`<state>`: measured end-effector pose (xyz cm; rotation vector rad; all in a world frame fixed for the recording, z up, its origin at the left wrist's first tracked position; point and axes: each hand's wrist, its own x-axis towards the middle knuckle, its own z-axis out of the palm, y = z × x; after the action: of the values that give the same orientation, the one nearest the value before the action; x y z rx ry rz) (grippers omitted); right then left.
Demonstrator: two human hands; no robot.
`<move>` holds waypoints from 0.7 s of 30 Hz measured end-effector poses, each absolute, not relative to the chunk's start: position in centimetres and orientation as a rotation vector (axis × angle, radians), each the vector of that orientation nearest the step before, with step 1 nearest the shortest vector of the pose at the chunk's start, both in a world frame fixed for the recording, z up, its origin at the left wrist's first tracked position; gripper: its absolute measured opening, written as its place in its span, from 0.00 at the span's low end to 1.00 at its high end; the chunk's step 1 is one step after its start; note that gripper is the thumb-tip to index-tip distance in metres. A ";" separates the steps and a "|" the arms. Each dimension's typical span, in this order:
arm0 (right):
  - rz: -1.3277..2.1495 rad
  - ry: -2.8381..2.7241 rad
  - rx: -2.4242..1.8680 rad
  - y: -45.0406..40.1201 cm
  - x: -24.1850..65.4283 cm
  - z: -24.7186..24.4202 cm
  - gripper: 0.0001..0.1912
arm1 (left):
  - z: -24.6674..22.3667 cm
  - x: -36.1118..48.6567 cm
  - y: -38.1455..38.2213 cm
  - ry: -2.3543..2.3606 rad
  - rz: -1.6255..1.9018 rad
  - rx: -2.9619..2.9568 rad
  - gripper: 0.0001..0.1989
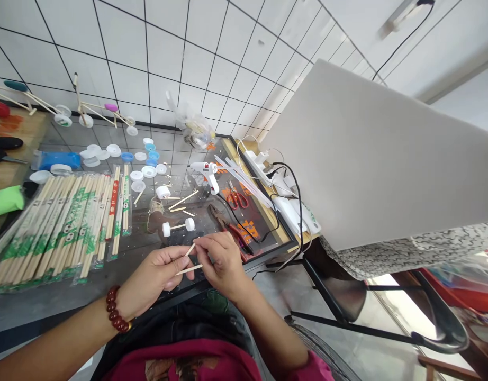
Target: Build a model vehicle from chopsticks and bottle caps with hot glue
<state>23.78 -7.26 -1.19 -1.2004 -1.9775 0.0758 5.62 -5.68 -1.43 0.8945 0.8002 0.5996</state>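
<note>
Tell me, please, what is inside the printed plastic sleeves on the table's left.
Pale wooden chopsticks show through the clear parts of the sleeves; the stretches covered by green or red print cannot be seen.

The table [139, 246] has a dark, glossy top that mirrors the wall tiles, and its left part carries wrapped chopsticks [57, 227] in a broad row, with a blue packet [59, 160] and loose caps [149, 171] just beyond them. Near the middle lie cut sticks [183, 200] and a capped stick [178, 227] — one white cap at each end — amid small scraps. Farther right are a glue gun [207, 174], clear glue sticks [250, 184], red-handled scissors [236, 200] and pliers [218, 215], with a plastic bag [196, 132] at the back edge.
</note>
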 end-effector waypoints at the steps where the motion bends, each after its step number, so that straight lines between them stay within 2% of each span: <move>1: 0.041 -1.959 -1.213 -7.2 23.6 -1.2 0.07 | -1.5 5.6 -5.7 0.808 0.613 0.900 0.26; 5: 0.001 -1.849 -1.291 -7.1 22.9 -0.7 0.07 | -1.7 5.6 -5.7 0.844 0.647 0.955 0.29; 11: 0.298 -1.820 -1.314 -7.3 23.2 -0.7 0.09 | -1.5 5.4 -5.7 0.856 0.615 0.983 0.26; 17: -0.136 -1.921 -1.770 -6.6 27.0 -3.1 0.05 | -1.1 5.3 -5.6 0.786 0.666 0.755 0.22; 21: -0.102 -1.960 -1.855 -4.9 29.8 -4.4 0.11 | -1.0 5.2 -5.1 0.738 0.590 0.503 0.18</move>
<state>29.83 -4.95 -4.36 -1.8555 -1.9597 -0.1019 5.20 -5.13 -0.99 0.5033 0.7384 0.5899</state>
